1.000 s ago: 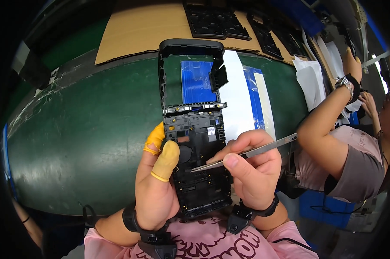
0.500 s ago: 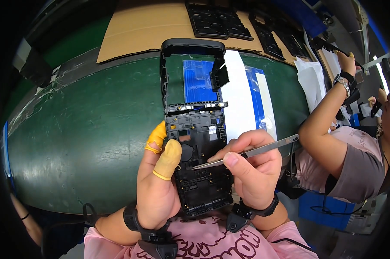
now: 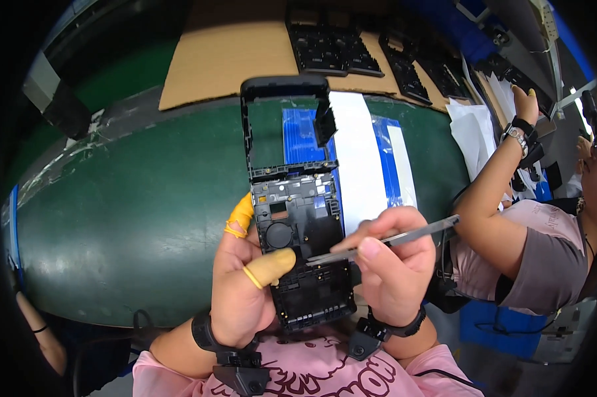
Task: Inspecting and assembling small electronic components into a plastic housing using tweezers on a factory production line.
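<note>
A long black plastic housing tilts up in front of me, its upper part an open frame and its lower part full of ribs and small brass inserts. My left hand grips its left edge, with yellow finger cots on the thumb and a finger. The thumb presses on the inner face below a round black disc. In my right hand is a pair of metal tweezers, held between thumb and fingers. Their tips touch or hover just over the housing beside my left thumb; anything between them is too small to make out.
Blue plastic sheets and white paper lie on the green table behind the housing. More black housings rest on cardboard at the back. At the right sits a co-worker, with an arm reaching forward.
My left thumb has slid right from the housing's edge onto its inner face. The tweezer tips have shifted slightly right, and the housing's upper end has come a little lower in view.
</note>
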Demonstrator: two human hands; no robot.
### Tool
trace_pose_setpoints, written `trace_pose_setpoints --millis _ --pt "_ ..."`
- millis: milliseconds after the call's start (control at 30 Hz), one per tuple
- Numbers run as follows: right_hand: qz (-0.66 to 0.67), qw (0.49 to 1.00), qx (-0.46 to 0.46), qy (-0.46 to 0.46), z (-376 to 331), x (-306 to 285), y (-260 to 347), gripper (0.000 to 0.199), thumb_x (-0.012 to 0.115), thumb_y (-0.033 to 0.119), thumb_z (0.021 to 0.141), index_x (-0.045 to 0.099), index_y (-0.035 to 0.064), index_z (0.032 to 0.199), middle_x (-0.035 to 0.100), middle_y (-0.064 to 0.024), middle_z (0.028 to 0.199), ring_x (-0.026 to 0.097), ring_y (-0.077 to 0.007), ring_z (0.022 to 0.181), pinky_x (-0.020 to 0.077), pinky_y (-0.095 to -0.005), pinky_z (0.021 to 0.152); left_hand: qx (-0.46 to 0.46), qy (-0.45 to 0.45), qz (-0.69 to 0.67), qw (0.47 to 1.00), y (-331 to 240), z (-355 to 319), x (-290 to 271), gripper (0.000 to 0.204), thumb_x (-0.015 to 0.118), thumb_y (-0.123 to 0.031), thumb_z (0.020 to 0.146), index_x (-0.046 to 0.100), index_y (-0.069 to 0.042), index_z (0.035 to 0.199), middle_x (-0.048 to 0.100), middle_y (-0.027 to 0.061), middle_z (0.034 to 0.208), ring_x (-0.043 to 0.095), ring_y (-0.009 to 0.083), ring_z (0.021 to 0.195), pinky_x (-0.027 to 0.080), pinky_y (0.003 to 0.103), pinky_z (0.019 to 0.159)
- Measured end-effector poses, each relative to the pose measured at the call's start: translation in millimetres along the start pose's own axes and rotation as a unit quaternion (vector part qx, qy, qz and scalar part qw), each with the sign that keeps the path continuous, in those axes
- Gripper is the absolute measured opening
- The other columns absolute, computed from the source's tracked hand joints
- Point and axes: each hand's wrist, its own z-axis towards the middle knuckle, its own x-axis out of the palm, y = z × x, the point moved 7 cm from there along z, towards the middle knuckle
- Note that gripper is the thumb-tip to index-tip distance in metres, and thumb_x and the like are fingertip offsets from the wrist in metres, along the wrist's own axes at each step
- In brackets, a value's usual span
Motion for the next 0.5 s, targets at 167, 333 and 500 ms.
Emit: trace_pose_setpoints --millis 167,333,500 --pt "-0.145 0.913 -0.209 0.32 -27.9 38.9 67.8 0.016 0.054 0.005 0.08 0.062 -0.0054 0.089 0.06 -0.0153 0.078 0.057 -0.0193 0.063 0.0467 -0.0313 0.057 0.043 -0.001 0.098 0.994 -32.4 -7.5 -8.0 0.066 0.053 0.006 0.062 0.034 0.001 0.125 0.05 0.0115 0.11 0.052 0.0214 0.099 0.042 0.033 0.086" --pt "-0.085 0.788 -0.323 0.517 -79.1 86.8 103.0 0.018 0.049 0.01 0.083 0.058 -0.0041 0.076 0.046 -0.0098 0.061 0.046 -0.023 0.053 0.0359 -0.0314 0.045 0.149 -0.02 0.281 0.948 -139.1 50.8 -1.0 0.04 0.041 0.001 0.076 0.043 -0.001 0.117 0.058 0.0075 0.099 0.059 0.0144 0.085 0.051 0.028 0.073" --pt "-0.072 0.797 -0.361 0.478 -86.9 82.6 127.4 0.015 0.05 0.009 0.082 0.058 -0.0024 0.079 0.04 -0.0066 0.059 0.044 -0.0219 0.052 0.0341 -0.0325 0.045 0.275 -0.071 0.45 0.847 -277.9 237.6 -96.4 0.016 0.047 0.002 0.073 0.051 0.0 0.088 0.054 0.0036 0.072 0.051 0.0113 0.063 0.041 0.024 0.056"
